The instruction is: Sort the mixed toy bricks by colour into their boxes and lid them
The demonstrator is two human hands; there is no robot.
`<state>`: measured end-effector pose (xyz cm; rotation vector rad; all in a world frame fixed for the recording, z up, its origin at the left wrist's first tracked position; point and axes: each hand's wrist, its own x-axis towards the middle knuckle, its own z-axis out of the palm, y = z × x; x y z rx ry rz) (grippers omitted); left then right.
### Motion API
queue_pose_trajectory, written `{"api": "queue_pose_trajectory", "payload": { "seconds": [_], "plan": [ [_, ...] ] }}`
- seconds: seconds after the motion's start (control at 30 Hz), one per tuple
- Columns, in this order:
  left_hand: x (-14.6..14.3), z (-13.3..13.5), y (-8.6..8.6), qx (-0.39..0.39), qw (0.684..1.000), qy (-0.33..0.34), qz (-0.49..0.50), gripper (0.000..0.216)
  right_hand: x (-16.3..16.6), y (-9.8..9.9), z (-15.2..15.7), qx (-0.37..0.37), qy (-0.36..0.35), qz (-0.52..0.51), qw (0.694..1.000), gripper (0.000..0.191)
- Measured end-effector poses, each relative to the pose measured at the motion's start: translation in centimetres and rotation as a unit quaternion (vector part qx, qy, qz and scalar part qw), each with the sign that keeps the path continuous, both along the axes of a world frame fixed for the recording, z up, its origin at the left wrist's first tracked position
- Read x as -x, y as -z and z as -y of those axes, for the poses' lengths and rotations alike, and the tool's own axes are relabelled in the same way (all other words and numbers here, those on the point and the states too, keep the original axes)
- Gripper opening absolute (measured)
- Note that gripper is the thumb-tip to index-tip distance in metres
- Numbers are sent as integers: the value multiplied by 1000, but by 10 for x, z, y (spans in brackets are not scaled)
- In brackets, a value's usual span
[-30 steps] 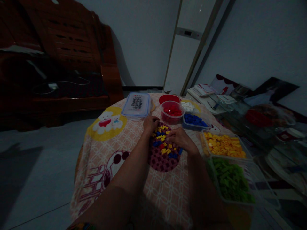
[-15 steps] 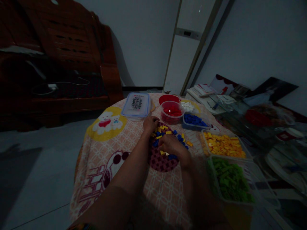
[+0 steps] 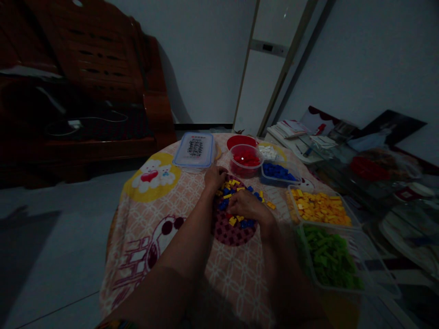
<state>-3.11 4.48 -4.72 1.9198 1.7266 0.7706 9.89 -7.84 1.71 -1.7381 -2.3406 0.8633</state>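
bricks (image 3: 232,221) lie on the maroon patch (image 3: 231,235); the curled right hand (image 3: 246,204) has slid over its middle, the left hand (image 3: 216,177) still bent at its far left edge; whether either grips, i can't tell.

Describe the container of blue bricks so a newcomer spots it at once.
On the patterned tablecloth, look beyond and rightward of the right hand. The rectangular container stands between the round red-brick tub and the yellow-brick box. Of these containers, it alone holds blue bricks.
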Motion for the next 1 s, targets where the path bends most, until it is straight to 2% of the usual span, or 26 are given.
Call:
{"api": "queue_pose_trajectory", "payload": {
  "seconds": [0.13, 0.23, 0.5, 0.63, 0.77, 1.0],
  "plan": [
    [0, 0, -2, 3, 1000, 3, -9, 29, 14, 1, 2, -11, -34, 106, 994, 11],
    [0, 0, -2, -3, 1000, 4, -12, 28, 18, 1, 3, -28, -46, 142, 988, 12],
    [0, -1, 2, -8, 1000, -4, -4, 28, 22, 4, 5, -26, -55, 112, 992, 8],
    [0, 0, 1, -4, 1000, -2, 0, 28, 23, 6, 4, -14, -47, 50, 998, 9],
    [0, -1, 2, -10, 1000, -1, 6, 28, 18, 2, 4, 13, 7, -77, 997, 9],
    [1, -1, 4, -12, 1000, -2, 5, 29, 0, -2, 4, 87, 101, -254, 958, 7]
  ]
}}
